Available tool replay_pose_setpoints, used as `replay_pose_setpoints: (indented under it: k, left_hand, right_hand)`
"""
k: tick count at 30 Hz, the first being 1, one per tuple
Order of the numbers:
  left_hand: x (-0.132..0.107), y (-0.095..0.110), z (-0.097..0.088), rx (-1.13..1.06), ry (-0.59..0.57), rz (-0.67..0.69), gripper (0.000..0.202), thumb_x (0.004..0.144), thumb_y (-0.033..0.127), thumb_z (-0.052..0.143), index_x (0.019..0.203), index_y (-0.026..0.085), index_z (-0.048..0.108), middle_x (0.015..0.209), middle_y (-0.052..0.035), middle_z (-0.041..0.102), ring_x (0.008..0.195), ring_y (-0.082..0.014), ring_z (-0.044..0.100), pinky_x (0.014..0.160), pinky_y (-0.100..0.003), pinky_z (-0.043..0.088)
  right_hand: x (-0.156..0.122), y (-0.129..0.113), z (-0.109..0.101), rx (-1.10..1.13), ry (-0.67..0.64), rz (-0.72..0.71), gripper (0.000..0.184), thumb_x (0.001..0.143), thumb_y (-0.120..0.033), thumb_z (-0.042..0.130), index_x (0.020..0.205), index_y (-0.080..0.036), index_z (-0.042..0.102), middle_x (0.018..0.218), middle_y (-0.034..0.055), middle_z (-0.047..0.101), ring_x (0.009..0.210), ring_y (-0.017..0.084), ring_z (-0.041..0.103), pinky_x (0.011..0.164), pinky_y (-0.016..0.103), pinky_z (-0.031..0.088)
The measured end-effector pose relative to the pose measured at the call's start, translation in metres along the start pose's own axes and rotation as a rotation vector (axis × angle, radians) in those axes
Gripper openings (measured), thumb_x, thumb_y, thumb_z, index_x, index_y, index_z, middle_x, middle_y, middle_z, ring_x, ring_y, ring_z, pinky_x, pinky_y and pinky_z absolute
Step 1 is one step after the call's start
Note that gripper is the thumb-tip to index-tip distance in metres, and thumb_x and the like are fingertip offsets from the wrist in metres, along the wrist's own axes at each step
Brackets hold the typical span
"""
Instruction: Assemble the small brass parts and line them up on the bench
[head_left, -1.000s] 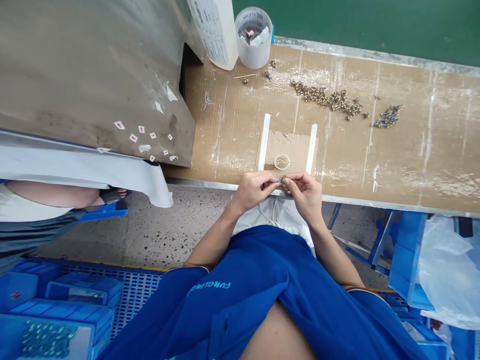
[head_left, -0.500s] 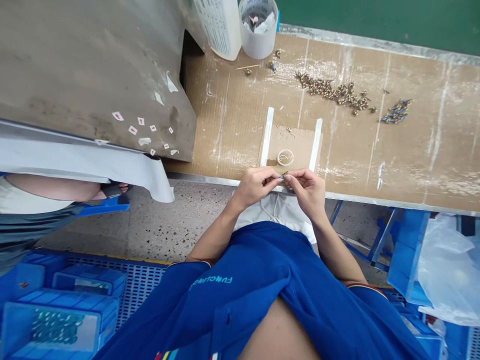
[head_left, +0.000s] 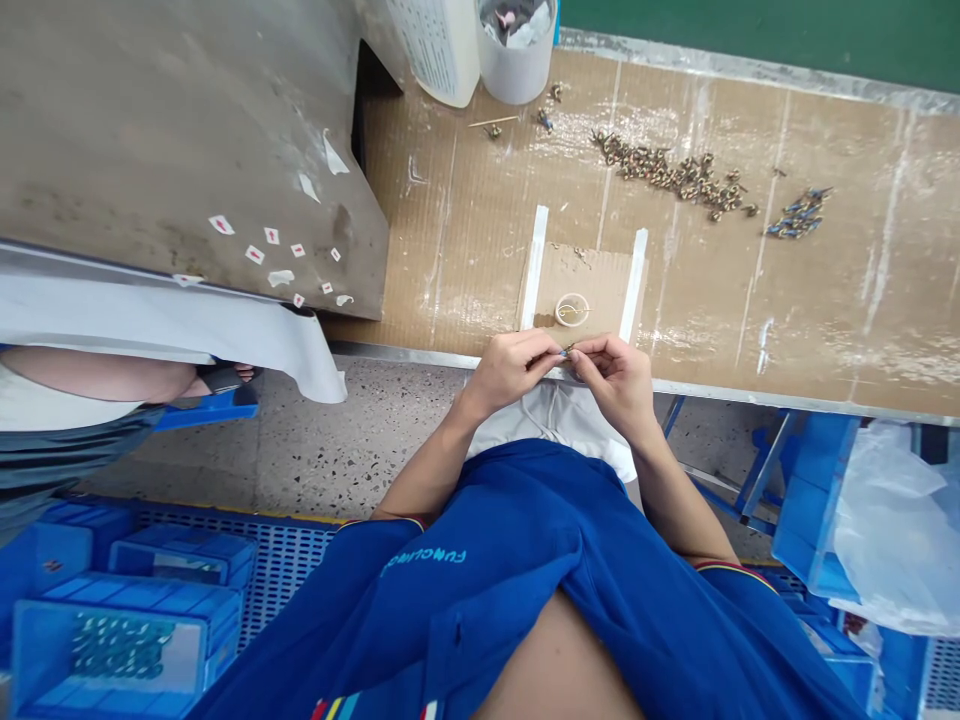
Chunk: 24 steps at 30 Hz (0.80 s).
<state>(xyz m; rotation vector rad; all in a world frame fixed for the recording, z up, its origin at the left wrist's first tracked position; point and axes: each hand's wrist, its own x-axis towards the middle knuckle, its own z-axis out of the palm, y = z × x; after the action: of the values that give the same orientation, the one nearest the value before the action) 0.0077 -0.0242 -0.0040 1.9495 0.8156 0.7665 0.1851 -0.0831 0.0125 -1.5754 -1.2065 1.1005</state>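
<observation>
My left hand [head_left: 511, 372] and my right hand [head_left: 611, 383] meet over the front edge of the workbench. Their fingertips pinch a tiny blue-and-brass fitting [head_left: 566, 350], and my fingers partly hide it. Just beyond them, a small round dish [head_left: 572, 310] with a thin brass wire in it sits on a cardboard pad [head_left: 581, 275]. White tape strips [head_left: 534, 268] flank the pad. Farther off lie a loose heap of brass fittings [head_left: 671, 178] and a smaller group of blue-tipped fittings [head_left: 799, 215].
A white cup of scraps [head_left: 516, 50] and a white bottle [head_left: 435, 50] stand at the bench's back. A grey metal cabinet [head_left: 195, 150] fills the left. A seated person's leg [head_left: 97, 380] shows there. Blue crates [head_left: 124, 640] lie below left; a plastic bag [head_left: 896, 530] hangs right.
The whole view has shifted slightly as my head moved. My hands stay together at the bench edge, still pinching the tiny fitting.
</observation>
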Motion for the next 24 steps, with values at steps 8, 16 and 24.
replay_pose_setpoints:
  k: [8, 16, 24]
  left_hand:
    - [0.000, -0.006, -0.001, 0.008, -0.046, 0.085, 0.023, 0.100, 0.026, 0.056, 0.084, 0.016, 0.068, 0.077, -0.0049, 0.069, 0.071, -0.0155, 0.063, 0.068, -0.027, 0.047]
    - [0.000, -0.004, -0.001, 0.021, -0.032, 0.063, 0.017, 0.095, 0.015, 0.058, 0.079, 0.015, 0.065, 0.074, -0.0020, 0.067, 0.065, -0.0121, 0.059, 0.062, -0.024, 0.043]
    - [-0.002, -0.003, 0.002, -0.033, 0.023, 0.049, 0.017, 0.090, 0.008, 0.060, 0.074, 0.013, 0.062, 0.070, -0.0009, 0.065, 0.063, -0.0108, 0.057, 0.059, -0.022, 0.041]
  right_hand:
    - [0.009, -0.007, -0.015, -0.094, -0.210, -0.047, 0.021, 0.090, -0.038, 0.068, 0.079, -0.021, 0.065, 0.071, 0.0008, 0.070, 0.062, 0.015, 0.064, 0.058, 0.028, 0.050]
    - [0.011, -0.011, -0.017, -0.190, -0.271, -0.093, 0.012, 0.090, -0.025, 0.064, 0.078, -0.020, 0.063, 0.073, 0.0017, 0.069, 0.066, 0.015, 0.062, 0.062, 0.029, 0.047]
    - [-0.002, -0.003, 0.002, -0.229, -0.053, -0.228, 0.016, 0.091, -0.020, 0.059, 0.076, -0.023, 0.057, 0.077, 0.0017, 0.068, 0.071, 0.016, 0.063, 0.065, 0.030, 0.050]
